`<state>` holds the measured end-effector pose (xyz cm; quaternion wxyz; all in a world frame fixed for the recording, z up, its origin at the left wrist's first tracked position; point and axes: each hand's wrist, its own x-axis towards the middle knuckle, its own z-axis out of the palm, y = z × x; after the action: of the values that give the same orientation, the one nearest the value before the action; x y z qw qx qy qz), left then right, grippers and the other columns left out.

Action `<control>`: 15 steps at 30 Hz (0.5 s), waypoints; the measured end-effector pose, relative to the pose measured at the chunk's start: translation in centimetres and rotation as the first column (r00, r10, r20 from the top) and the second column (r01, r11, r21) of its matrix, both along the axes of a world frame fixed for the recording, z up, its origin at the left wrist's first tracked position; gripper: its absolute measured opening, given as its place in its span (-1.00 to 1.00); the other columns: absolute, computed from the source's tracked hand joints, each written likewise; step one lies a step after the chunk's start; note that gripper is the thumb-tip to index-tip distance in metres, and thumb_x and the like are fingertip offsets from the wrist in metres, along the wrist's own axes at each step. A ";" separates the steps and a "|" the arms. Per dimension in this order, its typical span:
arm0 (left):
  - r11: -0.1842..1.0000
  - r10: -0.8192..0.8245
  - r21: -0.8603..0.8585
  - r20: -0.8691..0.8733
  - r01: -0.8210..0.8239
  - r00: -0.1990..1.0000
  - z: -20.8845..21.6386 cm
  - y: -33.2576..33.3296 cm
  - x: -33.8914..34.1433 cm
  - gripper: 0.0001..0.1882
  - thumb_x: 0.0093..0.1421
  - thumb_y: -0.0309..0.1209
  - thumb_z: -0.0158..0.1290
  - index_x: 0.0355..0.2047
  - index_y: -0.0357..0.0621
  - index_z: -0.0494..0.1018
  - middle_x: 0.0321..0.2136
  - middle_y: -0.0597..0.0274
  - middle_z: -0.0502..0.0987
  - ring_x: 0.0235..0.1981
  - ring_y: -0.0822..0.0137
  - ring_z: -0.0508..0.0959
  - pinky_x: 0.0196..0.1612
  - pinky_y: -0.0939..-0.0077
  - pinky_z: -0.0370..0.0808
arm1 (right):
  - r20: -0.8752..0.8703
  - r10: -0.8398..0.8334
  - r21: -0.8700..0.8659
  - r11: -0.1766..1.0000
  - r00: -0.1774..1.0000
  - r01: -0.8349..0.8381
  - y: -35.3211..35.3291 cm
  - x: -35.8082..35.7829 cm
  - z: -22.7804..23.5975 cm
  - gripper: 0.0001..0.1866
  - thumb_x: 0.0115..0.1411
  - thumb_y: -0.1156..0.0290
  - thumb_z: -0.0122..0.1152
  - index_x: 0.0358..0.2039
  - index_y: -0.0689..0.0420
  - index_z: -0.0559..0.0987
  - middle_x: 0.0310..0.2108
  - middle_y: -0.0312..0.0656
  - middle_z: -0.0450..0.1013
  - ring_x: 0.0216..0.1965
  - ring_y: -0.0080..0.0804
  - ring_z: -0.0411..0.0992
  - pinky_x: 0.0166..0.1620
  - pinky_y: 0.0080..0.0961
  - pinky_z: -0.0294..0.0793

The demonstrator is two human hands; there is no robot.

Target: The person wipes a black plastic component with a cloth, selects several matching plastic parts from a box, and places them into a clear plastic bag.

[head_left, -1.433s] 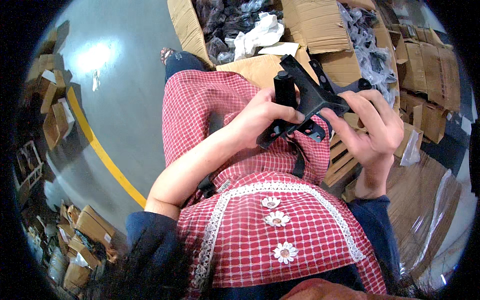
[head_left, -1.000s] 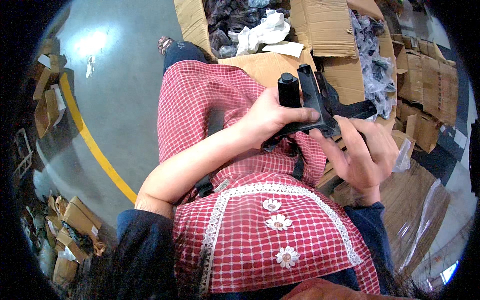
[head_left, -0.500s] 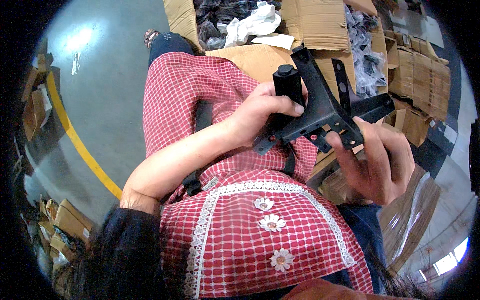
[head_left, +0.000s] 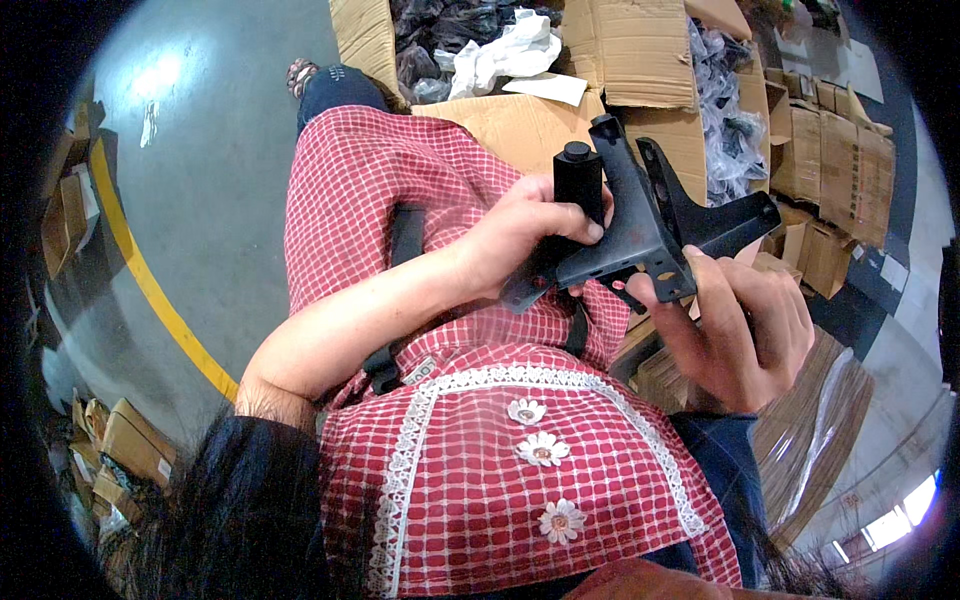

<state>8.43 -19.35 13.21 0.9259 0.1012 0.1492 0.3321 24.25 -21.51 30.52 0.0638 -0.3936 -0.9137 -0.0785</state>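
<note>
Two hands work on one black metal bracket, held above the lap of a person in a red checked apron. The left hand is closed around a black cylinder standing upright at the bracket's 9 o'clock side, thumb pressed on the bracket's lower edge. The right hand cups the bracket from about 5 o'clock, fingers curled against its underside, forefinger touching the flat plate. As a judgement, the cylinder looks already set against the bracket, but whether it is fully seated cannot be told; fixing it seems left to do. At 12 o'clock an open cardboard box holds bagged dark parts and crumpled white paper, apparently more pieces waiting.
</note>
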 end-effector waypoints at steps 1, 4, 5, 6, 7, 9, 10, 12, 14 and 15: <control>1.000 0.014 0.006 -0.017 -0.014 1.000 -0.4 -0.3 0.4 -0.72 0.09 -0.51 0.09 -0.16 -0.29 0.41 -0.38 0.21 0.53 -0.50 0.37 0.60 -0.54 0.45 0.63 | -0.004 -0.003 0.003 1.000 1.000 0.003 -0.1 -0.1 0.0 -0.50 -0.16 0.35 0.63 -0.17 0.13 0.62 -0.45 -0.29 0.47 -0.55 -0.42 0.45 -0.51 -0.48 0.40; 1.000 0.007 0.000 -0.011 -0.007 1.000 -0.2 -0.2 0.2 -0.73 0.09 -0.51 0.09 -0.17 -0.28 0.42 -0.38 0.22 0.53 -0.48 0.38 0.60 -0.50 0.48 0.63 | -0.020 -0.020 0.009 1.000 1.000 0.020 -0.2 -0.3 -0.1 -0.53 -0.17 0.36 0.63 -0.21 0.15 0.63 -0.47 -0.28 0.47 -0.54 -0.41 0.46 -0.50 -0.47 0.41; 1.000 -0.004 -0.005 0.000 0.004 1.000 0.0 -0.2 0.0 -0.73 0.09 -0.52 0.09 -0.18 -0.28 0.43 -0.38 0.23 0.53 -0.48 0.39 0.60 -0.49 0.49 0.63 | -0.038 -0.033 0.023 0.999 0.999 0.033 -0.2 -0.3 -0.1 -0.54 -0.18 0.36 0.63 -0.24 0.16 0.64 -0.48 -0.27 0.47 -0.53 -0.40 0.46 -0.49 -0.47 0.42; 1.000 0.010 -0.001 -0.014 -0.010 1.000 -0.1 -0.2 0.0 -0.73 0.08 -0.52 0.09 -0.17 -0.28 0.43 -0.36 0.21 0.55 -0.47 0.38 0.61 -0.47 0.50 0.64 | -0.056 -0.043 0.036 0.998 0.998 0.045 -0.1 -0.3 -0.2 -0.56 -0.18 0.36 0.64 -0.26 0.17 0.65 -0.48 -0.27 0.48 -0.52 -0.40 0.47 -0.48 -0.48 0.43; 1.000 0.025 0.003 -0.029 -0.025 0.999 -0.3 -0.3 0.2 -0.72 0.08 -0.52 0.09 -0.16 -0.29 0.44 -0.35 0.19 0.56 -0.46 0.38 0.62 -0.45 0.51 0.64 | -0.073 -0.054 0.050 0.997 0.996 0.057 -0.1 -0.3 -0.4 -0.57 -0.19 0.36 0.64 -0.28 0.17 0.66 -0.49 -0.26 0.48 -0.52 -0.40 0.48 -0.47 -0.49 0.44; 1.000 0.022 -0.020 -0.025 -0.023 0.999 0.0 -0.2 0.0 -0.70 0.08 -0.52 0.09 -0.14 -0.30 0.46 -0.32 0.15 0.58 -0.44 0.35 0.63 -0.41 0.52 0.64 | -0.169 -0.090 0.054 0.994 0.982 0.100 -0.3 0.1 -0.9 -0.59 -0.18 0.36 0.64 -0.31 0.20 0.66 -0.48 -0.24 0.50 -0.49 -0.39 0.49 -0.45 -0.50 0.46; 0.999 0.006 -0.046 -0.007 -0.006 1.000 0.5 0.0 -0.3 -0.69 0.09 -0.51 0.09 -0.12 -0.31 0.46 -0.31 0.12 0.60 -0.43 0.34 0.63 -0.39 0.52 0.63 | -0.216 -0.108 0.054 0.991 0.970 0.123 -0.3 0.3 -1.0 -0.60 -0.18 0.36 0.64 -0.33 0.21 0.66 -0.48 -0.22 0.52 -0.48 -0.38 0.50 -0.44 -0.51 0.47; 0.996 -0.039 -0.079 0.043 0.043 0.998 0.7 0.2 -0.5 -0.67 0.10 -0.50 0.08 -0.10 -0.33 0.47 -0.28 0.06 0.61 -0.40 0.30 0.65 -0.35 0.50 0.63 | -0.218 -0.174 0.053 0.980 0.960 0.190 -0.4 0.6 -1.2 -0.60 -0.16 0.33 0.63 -0.32 0.18 0.66 -0.45 -0.20 0.56 -0.47 -0.37 0.52 -0.42 -0.49 0.50; 0.990 -0.096 -0.088 0.107 0.106 0.990 0.2 0.3 -0.7 -0.66 0.12 -0.48 0.06 -0.09 -0.36 0.47 -0.27 -0.02 0.63 -0.37 0.25 0.66 -0.31 0.48 0.63 | -0.280 -0.196 0.080 0.971 0.940 0.227 0.0 1.1 -2.0 -0.60 -0.17 0.25 0.65 -0.30 0.05 0.69 -0.46 -0.27 0.55 -0.49 -0.36 0.53 -0.42 -0.46 0.52; 0.985 -0.120 -0.102 0.157 0.137 0.980 0.0 0.4 -0.9 -0.66 0.13 -0.46 0.05 -0.09 -0.38 0.47 -0.27 -0.05 0.63 -0.36 0.23 0.67 -0.30 0.46 0.63 | -0.330 -0.165 0.058 0.979 0.930 0.194 0.2 1.1 -2.2 -0.62 -0.15 0.27 0.65 -0.31 0.06 0.68 -0.44 -0.25 0.58 -0.46 -0.36 0.55 -0.39 -0.45 0.55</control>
<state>7.51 -18.96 13.22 0.9583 0.0330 0.0908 0.2691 25.36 -21.32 28.35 0.2228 -0.4797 -0.8466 -0.0594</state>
